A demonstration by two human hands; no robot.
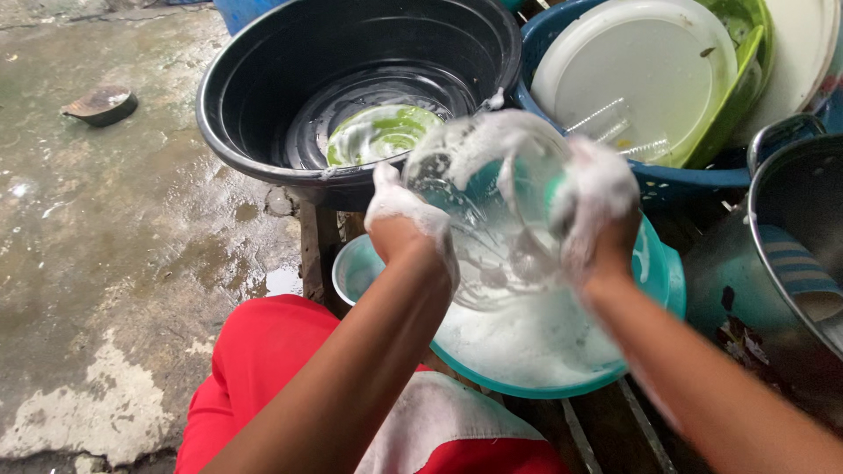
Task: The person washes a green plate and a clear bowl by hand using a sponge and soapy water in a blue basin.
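Note:
A clear glass bowl (479, 189), covered in soap foam, is held tilted over a teal basin (669, 279) full of white suds. My left hand (406, 226) grips the bowl's left rim. Foam hides most of my right hand (599, 209), which presses against the bowl's right side, apparently with a scrubbing sponge that I cannot make out clearly. Both hands are blurred.
A big black tub (263, 79) behind holds water and a green plate (379, 133). A blue basket (676, 180) at the back right holds a white lid and green dishes. A metal pot (795, 254) stands at right. Wet concrete floor lies left.

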